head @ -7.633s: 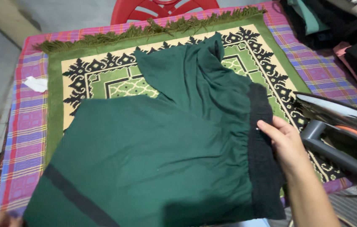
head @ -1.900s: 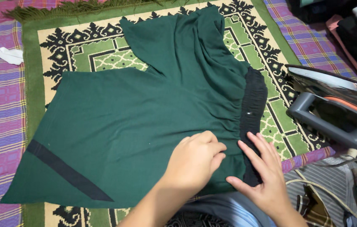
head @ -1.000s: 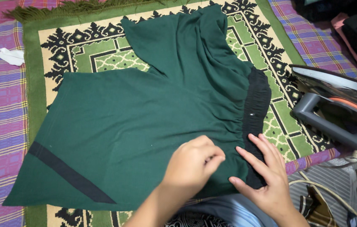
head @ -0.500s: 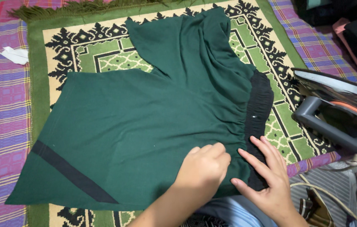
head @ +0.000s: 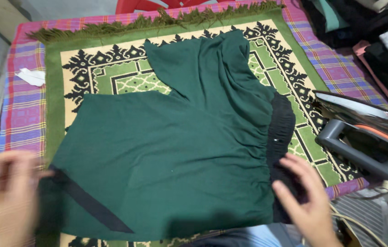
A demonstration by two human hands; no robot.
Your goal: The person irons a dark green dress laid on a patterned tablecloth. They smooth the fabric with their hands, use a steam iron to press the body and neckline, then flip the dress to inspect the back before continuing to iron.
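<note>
Head view: right hand (head: 306,201) open-fingered on green shorts' (head: 171,151) black waistband (head: 280,137); left hand (head: 4,196) blurred, grip unreadable.

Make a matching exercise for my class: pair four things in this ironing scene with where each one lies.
Things:
1. iron
2. black waistband
3. white paper scrap
4. black stripe

Places:
A. on the plaid cloth, far left
B. near the left hand, at the garment's hem
C. on its side at the right edge
D. by the right hand

Pairs: 1-C, 2-D, 3-A, 4-B
</note>
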